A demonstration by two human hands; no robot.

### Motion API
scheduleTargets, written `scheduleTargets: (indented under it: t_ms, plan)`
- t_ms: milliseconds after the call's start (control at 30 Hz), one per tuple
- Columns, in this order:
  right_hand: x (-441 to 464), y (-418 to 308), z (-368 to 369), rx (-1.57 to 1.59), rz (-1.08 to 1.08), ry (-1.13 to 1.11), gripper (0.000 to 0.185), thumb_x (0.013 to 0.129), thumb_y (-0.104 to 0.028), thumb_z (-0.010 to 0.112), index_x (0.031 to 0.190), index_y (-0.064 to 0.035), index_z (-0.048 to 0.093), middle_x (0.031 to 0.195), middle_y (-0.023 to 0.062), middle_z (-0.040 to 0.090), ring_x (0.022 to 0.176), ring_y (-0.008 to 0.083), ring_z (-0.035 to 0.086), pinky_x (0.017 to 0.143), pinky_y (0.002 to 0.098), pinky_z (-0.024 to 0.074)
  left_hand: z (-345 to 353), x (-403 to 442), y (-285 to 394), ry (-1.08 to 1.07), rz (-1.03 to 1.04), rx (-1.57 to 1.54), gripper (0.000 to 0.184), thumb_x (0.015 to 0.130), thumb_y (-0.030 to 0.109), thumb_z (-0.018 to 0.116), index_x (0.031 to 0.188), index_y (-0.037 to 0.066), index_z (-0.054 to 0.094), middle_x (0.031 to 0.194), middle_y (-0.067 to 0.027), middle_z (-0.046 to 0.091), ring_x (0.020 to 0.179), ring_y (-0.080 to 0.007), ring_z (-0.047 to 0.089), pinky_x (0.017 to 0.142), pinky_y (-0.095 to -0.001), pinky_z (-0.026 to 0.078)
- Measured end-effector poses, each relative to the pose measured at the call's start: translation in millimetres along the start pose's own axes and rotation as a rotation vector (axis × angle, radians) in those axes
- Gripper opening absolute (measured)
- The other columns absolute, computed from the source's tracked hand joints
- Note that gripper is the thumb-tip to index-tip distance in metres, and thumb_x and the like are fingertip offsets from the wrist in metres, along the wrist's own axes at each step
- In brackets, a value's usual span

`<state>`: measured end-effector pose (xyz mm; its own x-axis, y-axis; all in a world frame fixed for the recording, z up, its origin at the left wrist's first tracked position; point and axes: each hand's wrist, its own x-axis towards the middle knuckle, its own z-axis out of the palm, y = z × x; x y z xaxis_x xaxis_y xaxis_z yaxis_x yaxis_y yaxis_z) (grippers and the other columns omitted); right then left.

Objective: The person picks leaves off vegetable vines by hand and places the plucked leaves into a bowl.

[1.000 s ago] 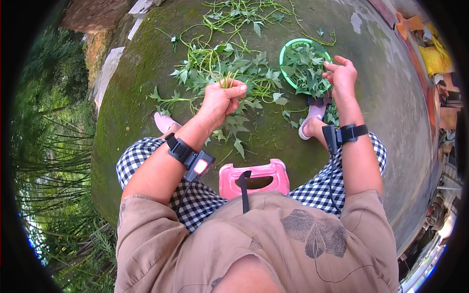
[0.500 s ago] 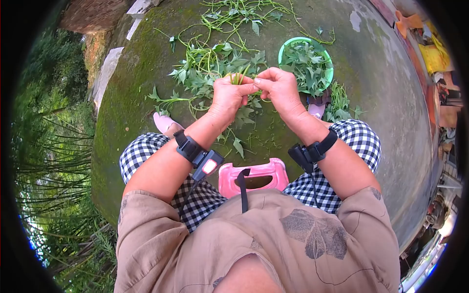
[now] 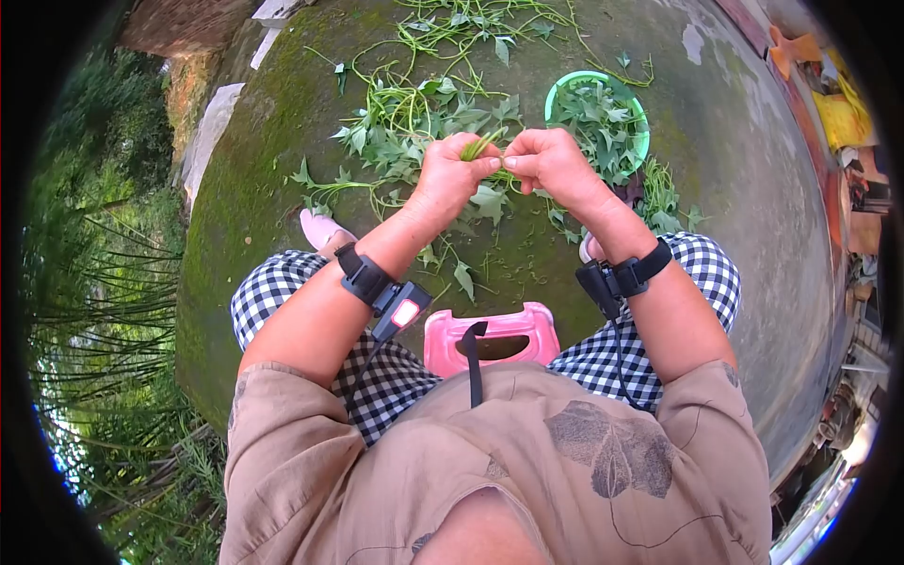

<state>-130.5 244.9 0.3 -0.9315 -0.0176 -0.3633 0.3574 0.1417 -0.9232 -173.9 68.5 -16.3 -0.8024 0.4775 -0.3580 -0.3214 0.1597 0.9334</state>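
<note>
My left hand (image 3: pixel 452 174) is closed round a small bunch of green stems (image 3: pixel 481 145), whose ends stick up past the fingers. Thumb and fingers pinched, my right hand (image 3: pixel 551 168) meets it at the fingertips; what it pinches is too small to make out. Beyond both hands, leafy vines (image 3: pixel 405 118) lie tangled on the mossy ground. A round basket with a light green rim (image 3: pixel 644 141), full of green leaves (image 3: pixel 598 113), stands just beyond my right hand.
A pink plastic stool (image 3: pixel 443 341) is between my legs. More leafy stems (image 3: pixel 662 198) lie by my right foot. Long vines (image 3: pixel 471 28) spread at the far side. Plants grow at the left; yellow and orange items (image 3: pixel 841 115) lie at the right edge.
My right hand has come from beside the basket, first open, to my left hand and closed there. The stems in my left hand now lean to the right.
</note>
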Motion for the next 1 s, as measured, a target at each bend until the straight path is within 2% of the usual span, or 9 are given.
scheduleTargets:
  t_ms: [100,167,267,367,467,600,767,867,1000]
  plan:
    - [0,0,0,0.034,0.021,0.01,0.009,0.081,-0.007,0.065,0.079,0.002,0.065,0.063,0.0037,0.059,0.048,0.0104,0.055,0.044,0.0256,0.0433,1,1,-5,0.016,0.036,0.065,0.003,0.086,0.004,0.066,0.088,0.004,0.064,0.068,0.0038,0.054,0.055,-0.0048,0.045,0.049,-0.0215,0.036]
    - [-1,2,-3,0.078,0.029,0.035,0.009,0.083,-0.007,0.064,0.079,0.0015,0.064,0.064,0.0031,0.059,0.049,0.0105,0.055,0.044,0.0253,0.0437,4,-2,0,0.032,0.035,0.048,0.005,0.086,0.005,0.065,0.083,0.004,0.061,0.067,0.0033,0.053,0.055,-0.0053,0.045,0.049,-0.0219,0.036]
    - [-5,1,-4,0.142,0.065,0.094,0.008,0.084,-0.006,0.063,0.081,0.0008,0.064,0.065,0.0022,0.06,0.049,0.0105,0.055,0.045,0.0247,0.0446,2,-1,-6,0.023,0.158,0.271,0.006,0.087,0.006,0.064,0.083,0.004,0.061,0.066,0.0029,0.052,0.055,-0.0058,0.045,0.048,-0.022,0.036]
    - [-2,11,-14,0.187,0.055,0.162,0.006,0.084,-0.006,0.063,0.083,0.0006,0.064,0.067,0.0022,0.059,0.05,0.0103,0.055,0.046,0.0245,0.0456,0,-1,-16,-0.006,0.184,0.297,0.005,0.088,0.006,0.064,0.085,0.004,0.06,0.066,0.0027,0.051,0.054,-0.006,0.045,0.048,-0.0223,0.036]
    - [-7,8,-24,0.103,0.124,0.093,0.006,0.088,-0.009,0.061,0.09,-0.0036,0.063,0.075,0.0002,0.06,0.058,0.008,0.056,0.055,0.0219,0.0454,4,-8,-7,-0.041,0.001,0.065,0.005,0.09,0.008,0.063,0.089,0.004,0.06,0.066,0.0026,0.051,0.053,-0.0063,0.046,0.048,-0.0224,0.036]
    - [-15,12,-7,0.014,0.062,-0.035,0.013,0.082,-0.006,0.064,0.094,-0.0016,0.063,0.076,0.0006,0.06,0.059,0.0085,0.056,0.055,0.0225,0.0459,4,-8,-4,-0.063,-0.039,-0.006,0.005,0.089,0.006,0.062,0.09,0.002,0.059,0.07,-0.0005,0.055,0.052,-0.0085,0.048,0.047,-0.0245,0.04]
    - [-12,32,13,-0.14,-0.125,0.111,0.01,0.079,-0.008,0.068,0.086,-0.0016,0.064,0.071,0.0005,0.06,0.06,0.007,0.052,0.054,0.0232,0.044,9,-9,1,-0.077,-0.059,-0.038,0.005,0.089,0.005,0.062,0.09,0.002,0.059,0.069,-0.0003,0.055,0.05,-0.0082,0.048,0.045,-0.0244,0.04]
    - [-9,33,12,-0.186,-0.163,0.129,0.009,0.08,-0.008,0.067,0.085,-0.0006,0.065,0.072,0.0005,0.061,0.06,0.0073,0.053,0.055,0.024,0.0451,6,-8,-2,-0.055,-0.07,-0.057,0.003,0.091,0.007,0.061,0.09,0.005,0.06,0.068,0.0021,0.055,0.05,-0.0055,0.047,0.044,-0.0213,0.036]
    - [-8,33,14,-0.077,-0.137,0.113,0.008,0.082,-0.007,0.066,0.086,0.0001,0.066,0.074,0.0006,0.062,0.06,0.0078,0.054,0.056,0.024,0.0459,0,-7,-7,-0.023,-0.105,-0.064,0.003,0.09,0.006,0.061,0.088,0.004,0.061,0.069,0.0009,0.056,0.048,-0.0059,0.046,0.043,-0.0218,0.035]
